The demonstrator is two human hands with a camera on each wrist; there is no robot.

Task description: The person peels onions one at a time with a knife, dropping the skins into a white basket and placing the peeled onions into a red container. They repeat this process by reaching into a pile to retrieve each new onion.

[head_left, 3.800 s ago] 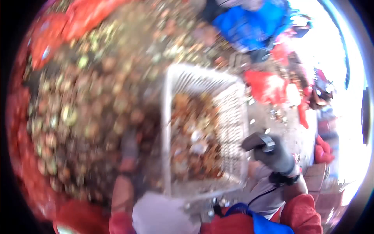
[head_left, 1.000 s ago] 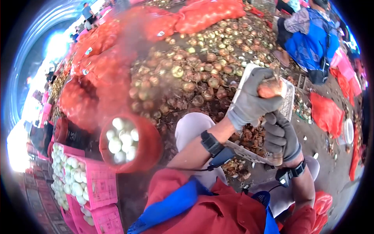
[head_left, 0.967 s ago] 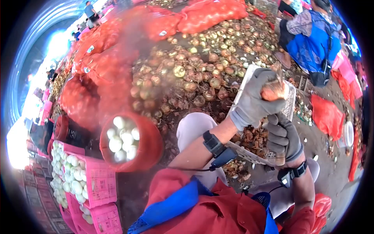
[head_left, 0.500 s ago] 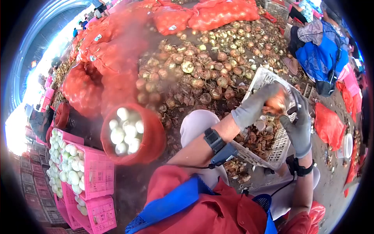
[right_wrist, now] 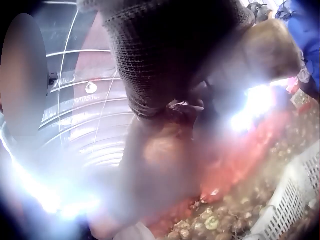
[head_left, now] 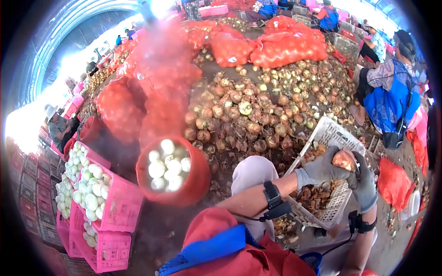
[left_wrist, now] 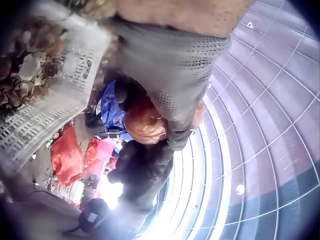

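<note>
In the head view my gloved left hand [head_left: 322,168] grips a reddish-brown onion [head_left: 344,159] above a white slatted crate [head_left: 334,131]. Loose brown peels [head_left: 313,200] lie inside this crate. My gloved right hand [head_left: 364,184] is right at the onion's right side, its fingers curled. A thick tan handle [right_wrist: 272,50], like that of a short knife, sticks out of the right hand in the right wrist view; the blade is mostly hidden. The left wrist view shows the onion between both gloves, its skin still brown.
Unpeeled onions [head_left: 258,110] cover the ground ahead, with full red net sacks [head_left: 290,48] behind. At left stand a red-rimmed bucket [head_left: 198,177] of peeled white onions and pink crates [head_left: 122,207] of more. A person in blue [head_left: 389,101] sits at the right.
Earlier, the left hand was down among the onions; it then lifted one over the crate. The right hand has come up from the crate's near side to the onion. The head view has tilted upward.
</note>
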